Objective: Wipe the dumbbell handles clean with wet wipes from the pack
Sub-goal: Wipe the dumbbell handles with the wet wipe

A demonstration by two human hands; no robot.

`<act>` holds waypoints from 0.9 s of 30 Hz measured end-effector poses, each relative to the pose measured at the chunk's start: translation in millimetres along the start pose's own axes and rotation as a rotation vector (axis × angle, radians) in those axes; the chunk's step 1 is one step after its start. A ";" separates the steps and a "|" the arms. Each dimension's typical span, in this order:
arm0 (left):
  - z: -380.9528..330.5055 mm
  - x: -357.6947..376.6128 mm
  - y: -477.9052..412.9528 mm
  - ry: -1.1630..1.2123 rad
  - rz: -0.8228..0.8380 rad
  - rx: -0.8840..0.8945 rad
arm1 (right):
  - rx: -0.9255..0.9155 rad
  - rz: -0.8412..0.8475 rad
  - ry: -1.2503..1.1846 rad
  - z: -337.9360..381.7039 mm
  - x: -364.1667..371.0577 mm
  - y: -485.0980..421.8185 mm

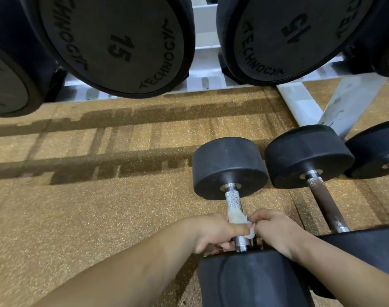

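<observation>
While the left hand (215, 233) pinches one end of the crumpled white wet wipe (236, 217), wrapped round the knurled steel handle (232, 198) of the black round-headed dumbbell (230, 167) lying lower centre on the floor, the right hand (275, 231) apparently pinches the other end, keeping it snug for rubbing.

- Floor (100, 218): tan-ochre, finely speckled with pale flecks; dark brown shadow bands cross it.
- Near dumbbell's heads (229, 167): plain matte black.
- Its handle (232, 199): bright silver with a fine cross-hatched knurl, and smooth shiny collars at the ends.
- Wipe (236, 217): white, faintly yellowish.
- Second dumbbell (306, 154): black heads.
- Second handle (324, 204): dull rusty brown, with whitish specks near the silver collars.
- Third dumbbell (375, 149): black.
- Rack (297, 105): white to pale grey, with grey scuffs.
- Rack dumbbells (113, 45): black, with raised black "15" and brand lettering, tone on tone.
</observation>
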State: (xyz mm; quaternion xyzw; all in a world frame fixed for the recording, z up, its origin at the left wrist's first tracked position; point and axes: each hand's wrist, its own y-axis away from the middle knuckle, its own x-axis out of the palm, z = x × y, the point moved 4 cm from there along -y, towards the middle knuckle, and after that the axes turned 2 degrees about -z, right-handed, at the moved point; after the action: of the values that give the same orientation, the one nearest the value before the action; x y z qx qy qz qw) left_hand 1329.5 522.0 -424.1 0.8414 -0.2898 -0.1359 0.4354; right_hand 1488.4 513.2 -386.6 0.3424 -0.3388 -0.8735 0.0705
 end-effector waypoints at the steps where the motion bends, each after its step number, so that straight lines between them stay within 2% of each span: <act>1: -1.1 0.4 -1.4 0.079 0.029 0.004 | -0.012 -0.004 0.006 0.1 0.3 0.0; 2: -4.5 0.5 -7.2 0.185 0.021 0.037 | -0.025 -0.011 0.022 0.4 -0.4 0.5; 6: -27.6 -7.5 -33.8 0.666 -0.216 0.134 | -0.069 -0.045 0.037 -1.6 -5.8 -2.8; 9: -36.2 -4.1 -33.7 0.801 -0.207 0.134 | -0.070 -0.080 0.085 0.1 -7.5 -3.0; 12: -29.7 -1.5 -32.0 0.606 -0.167 0.168 | -0.081 -0.092 0.092 6.0 -8.7 0.0; 14: -21.4 5.4 -26.2 0.472 -0.080 0.162 | -0.078 -0.081 0.076 6.9 -7.3 1.2; 16: -12.6 12.1 -15.7 0.436 -0.010 0.108 | -0.060 -0.053 0.051 6.9 -3.7 2.6; 18: -6.5 13.9 -4.8 0.362 0.002 0.082 | -0.057 -0.025 0.031 8.4 -0.9 3.9; 19: -4.4 12.1 -0.3 0.236 -0.016 0.068 | -0.061 -0.016 0.024 10.5 -1.1 4.4; 22: -1.1 -0.5 14.2 -0.191 -0.100 0.026 | -0.093 -0.013 0.068 15.0 -3.9 1.2; 24: -4.7 -13.3 18.4 -0.142 -0.123 0.035 | -0.092 -0.016 0.099 11.4 -3.5 -0.3; 25: -10.7 -22.6 20.4 -0.046 -0.212 0.073 | -0.085 -0.022 0.108 9.2 -3.5 -0.5; 26: -16.5 -34.5 20.5 0.006 -0.365 0.134 | -0.076 -0.027 0.114 7.4 -3.1 -0.7; 27: -21.3 -45.6 20.4 -0.040 -0.548 0.206 | -0.069 -0.029 0.118 6.1 -2.5 -1.4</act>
State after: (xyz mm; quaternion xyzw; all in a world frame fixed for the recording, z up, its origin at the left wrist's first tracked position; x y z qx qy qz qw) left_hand 1296.0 554.3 -396.2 0.9252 -0.0727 -0.2350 0.2889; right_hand 1486.5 518.5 -382.9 0.3957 -0.2986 -0.8639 0.0894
